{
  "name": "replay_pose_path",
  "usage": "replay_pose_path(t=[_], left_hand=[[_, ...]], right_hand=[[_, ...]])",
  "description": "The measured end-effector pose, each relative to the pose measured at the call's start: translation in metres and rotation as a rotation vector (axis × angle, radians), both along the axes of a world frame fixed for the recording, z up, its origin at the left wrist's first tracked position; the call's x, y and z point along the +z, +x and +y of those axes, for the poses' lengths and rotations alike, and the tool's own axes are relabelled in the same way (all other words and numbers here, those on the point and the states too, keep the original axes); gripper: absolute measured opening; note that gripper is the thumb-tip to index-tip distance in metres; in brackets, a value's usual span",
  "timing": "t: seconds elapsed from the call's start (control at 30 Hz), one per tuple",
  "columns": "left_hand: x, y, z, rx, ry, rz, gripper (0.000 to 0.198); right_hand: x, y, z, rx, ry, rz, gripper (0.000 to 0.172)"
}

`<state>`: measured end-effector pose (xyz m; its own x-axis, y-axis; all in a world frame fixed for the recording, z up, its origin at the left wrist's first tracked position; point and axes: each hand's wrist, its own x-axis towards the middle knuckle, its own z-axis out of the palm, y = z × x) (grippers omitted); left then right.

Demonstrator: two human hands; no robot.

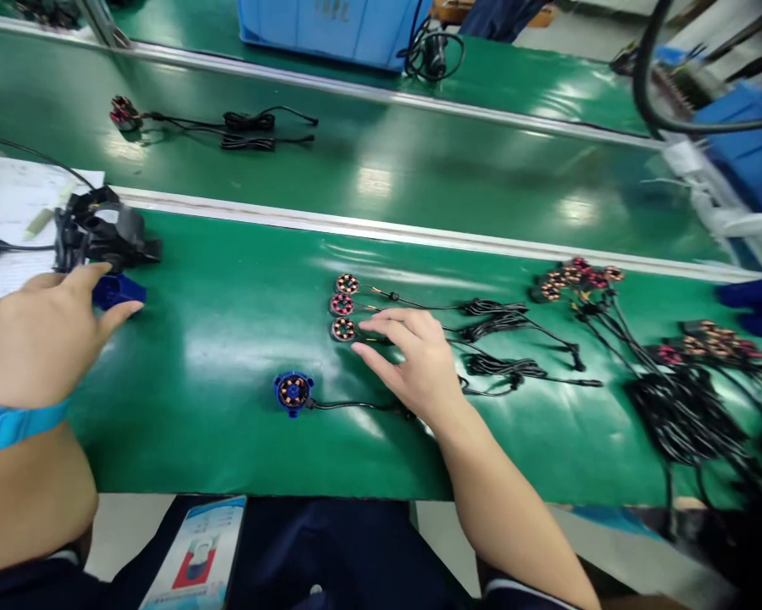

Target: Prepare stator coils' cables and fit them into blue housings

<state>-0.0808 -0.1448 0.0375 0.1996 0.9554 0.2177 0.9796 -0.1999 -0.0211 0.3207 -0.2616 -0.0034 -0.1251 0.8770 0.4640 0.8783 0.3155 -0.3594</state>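
Note:
My left hand [50, 335] is at the left of the bench, thumb and forefinger spread on either side of a dark blue plastic part [119, 291]; whether they touch it is unclear. My right hand [412, 360] hovers with parted fingers beside the nearest of three small motor stators, a copper-wound one [343, 329]. Beyond it lie a red-wound stator [341, 305] and another copper one [347, 284], each trailing a bundled black cable. Closer to me, a stator sits in a blue housing [293, 392], its cable running under my right hand.
A black device [110, 229] rests on papers [12, 203] at left. More stators with cables [577, 278] are piled at right, alongside a thick cable bundle [686, 415]. One stator [125, 113] lies past the white rail [355, 227]. A blue crate [330, 34] stands behind.

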Motion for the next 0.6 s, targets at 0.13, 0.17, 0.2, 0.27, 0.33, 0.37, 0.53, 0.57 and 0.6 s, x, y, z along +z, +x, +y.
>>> replay_pose_path(t=[0.13,0.17,0.2,0.27,0.33,0.37,0.53,0.57,0.6], left_hand=[[-0.008,0.013,-0.006,-0.196,-0.028,0.052,0.064],[-0.008,0.021,-0.007,-0.280,-0.022,0.067,0.061],[-0.007,0.031,-0.007,-0.370,-0.018,0.076,0.058],[-0.008,0.053,-0.009,-0.573,-0.013,0.033,0.048],[-0.012,0.073,-0.012,-0.746,-0.043,-0.086,0.038],[-0.015,0.081,-0.013,-0.802,-0.069,-0.157,0.036],[-0.036,0.108,-0.012,-0.852,-0.182,-0.445,0.045],[-0.039,0.112,-0.011,-0.867,-0.195,-0.479,0.044],[-0.042,0.116,-0.010,-0.889,-0.208,-0.503,0.043]], right_hand=[[-0.013,-0.003,0.002,0.025,-0.101,-0.022,0.024],[-0.015,-0.004,0.002,0.029,-0.136,-0.022,0.027],[-0.017,-0.006,0.002,0.028,-0.169,-0.021,0.030],[-0.020,-0.008,0.002,0.007,-0.214,-0.019,0.039],[-0.022,-0.008,0.003,-0.028,-0.226,-0.021,0.045],[-0.024,-0.008,0.003,-0.043,-0.224,-0.027,0.045],[-0.025,-0.009,0.004,-0.042,-0.230,-0.047,0.034],[-0.023,-0.011,0.004,-0.045,-0.220,-0.029,0.034],[-0.019,-0.013,0.003,-0.048,-0.202,-0.004,0.033]])
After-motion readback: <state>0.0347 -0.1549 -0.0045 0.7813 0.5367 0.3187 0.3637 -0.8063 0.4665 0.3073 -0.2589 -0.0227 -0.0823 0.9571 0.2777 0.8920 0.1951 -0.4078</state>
